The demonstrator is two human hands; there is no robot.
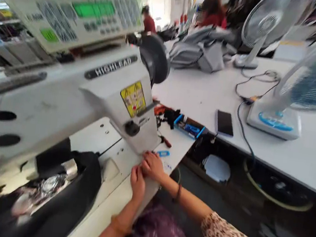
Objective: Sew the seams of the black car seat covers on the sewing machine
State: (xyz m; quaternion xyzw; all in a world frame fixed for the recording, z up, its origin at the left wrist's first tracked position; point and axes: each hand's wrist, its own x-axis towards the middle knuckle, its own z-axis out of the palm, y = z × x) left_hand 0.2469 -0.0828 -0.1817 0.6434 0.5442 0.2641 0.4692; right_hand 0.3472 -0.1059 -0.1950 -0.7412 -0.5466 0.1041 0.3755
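Observation:
My left hand [138, 182] and my right hand [153, 165] are close together on the pale bed at the foot of a white sewing machine [98, 87]. The fingers of both are bent and closed in, partly overlapping, and whatever lies between them is hidden or too small to make out. Just beyond my right fingertips lies a small blue tool, perhaps thread snips [163, 153]. Dark material [77, 201] lies to the left of my hands, on the machine's bed, with blurred metal parts by it.
Further back are a blue box of small tools [188, 127], a phone [224, 123] and a pile of grey fabric [202, 50]. Two fans, one near [274, 120] and one farther [247, 62], stand on the white table, cables trailing. A control panel [75, 18] tops the machine. People sit behind.

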